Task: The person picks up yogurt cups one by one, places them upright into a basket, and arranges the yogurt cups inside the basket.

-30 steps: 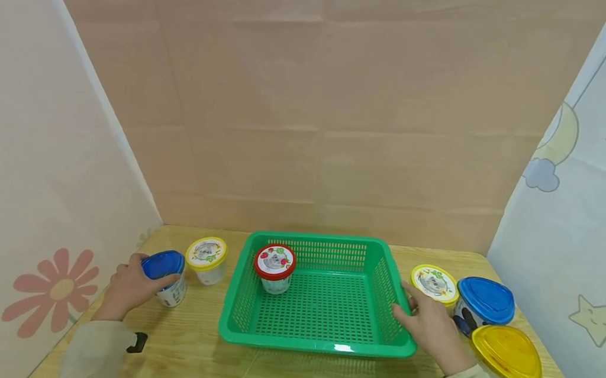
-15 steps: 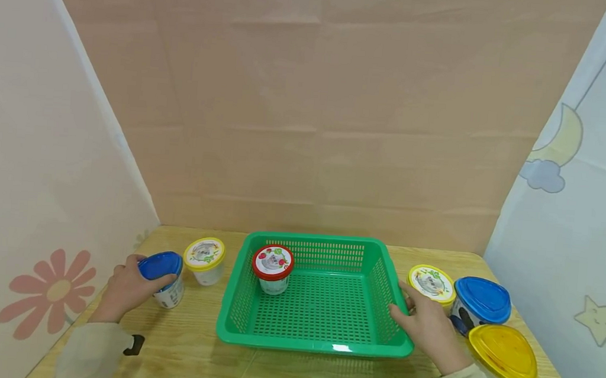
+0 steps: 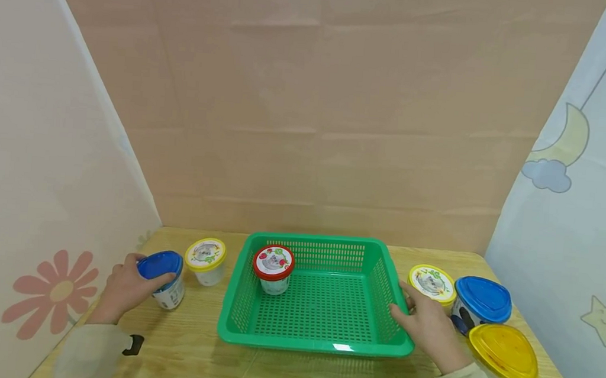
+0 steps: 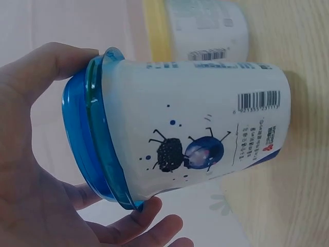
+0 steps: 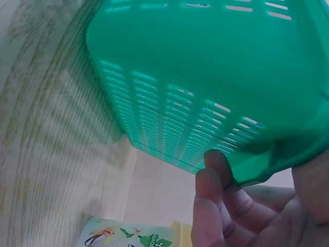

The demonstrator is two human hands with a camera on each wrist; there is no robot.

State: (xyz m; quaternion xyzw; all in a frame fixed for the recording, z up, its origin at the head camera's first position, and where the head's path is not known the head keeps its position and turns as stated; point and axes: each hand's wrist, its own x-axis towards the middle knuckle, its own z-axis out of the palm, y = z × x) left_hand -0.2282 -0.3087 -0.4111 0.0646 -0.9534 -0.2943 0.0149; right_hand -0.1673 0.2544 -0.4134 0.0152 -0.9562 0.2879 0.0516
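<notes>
Near the desk's [image 3: 188, 352] left edge, the left hand [image 3: 126, 287] has its grip spread wide around the top of a blue-lidded tub [image 3: 170, 295]; the right hand's [image 3: 428, 326] grip curls over the right rim of the green basket [image 3: 317, 345], mid-desk, a red-lidded tub [image 3: 273, 268] near its far left corner

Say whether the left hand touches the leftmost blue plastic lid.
Touching: the left wrist view shows the left hand gripping the blue lid by its rim.

The basket [image 3: 280, 342] looks like smooth, glossy plastic, the held tub's blue lid [image 4: 85, 139] shiny translucent plastic, the tabletop [image 3: 192, 334] grained, glossy wood, the backdrop [image 3: 316, 95] creased matt paper.
</notes>
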